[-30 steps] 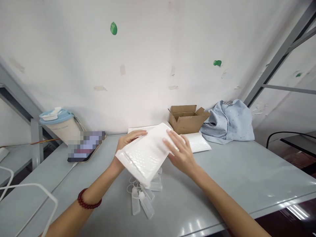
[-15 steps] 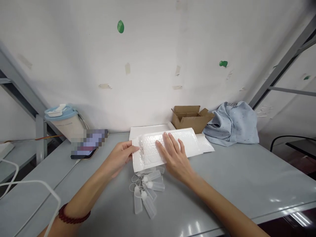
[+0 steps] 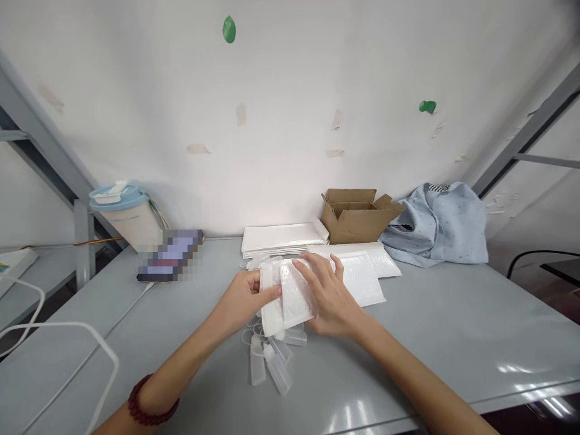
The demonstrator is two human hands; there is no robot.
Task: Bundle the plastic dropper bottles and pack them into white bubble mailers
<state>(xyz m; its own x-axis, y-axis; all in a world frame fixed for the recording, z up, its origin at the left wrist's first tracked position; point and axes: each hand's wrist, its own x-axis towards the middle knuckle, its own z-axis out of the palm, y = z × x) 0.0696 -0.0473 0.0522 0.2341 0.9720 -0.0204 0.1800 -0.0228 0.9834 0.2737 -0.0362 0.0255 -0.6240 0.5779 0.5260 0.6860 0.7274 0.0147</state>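
My left hand (image 3: 242,300) pinches the open end of a white bubble mailer (image 3: 357,281) that lies on the grey table (image 3: 453,326), thumb on top of the flap. My right hand (image 3: 328,296) grips the same end of the mailer from the right, fingers curled over it. Just below the hands lie several small clear plastic bottles (image 3: 272,362) with white caps, in a loose pile. A stack of white mailers (image 3: 281,238) rests behind the hands by the wall.
An open cardboard box (image 3: 356,214) stands at the back, a light blue cloth bundle (image 3: 441,223) to its right. At back left are a blue-lidded white container (image 3: 127,214) and a phone (image 3: 170,263). White cables (image 3: 58,338) run over the left side.
The mailer has come down from a raised, tilted hold onto the table. Both hands have moved to its left end, now gripping and bunching it.
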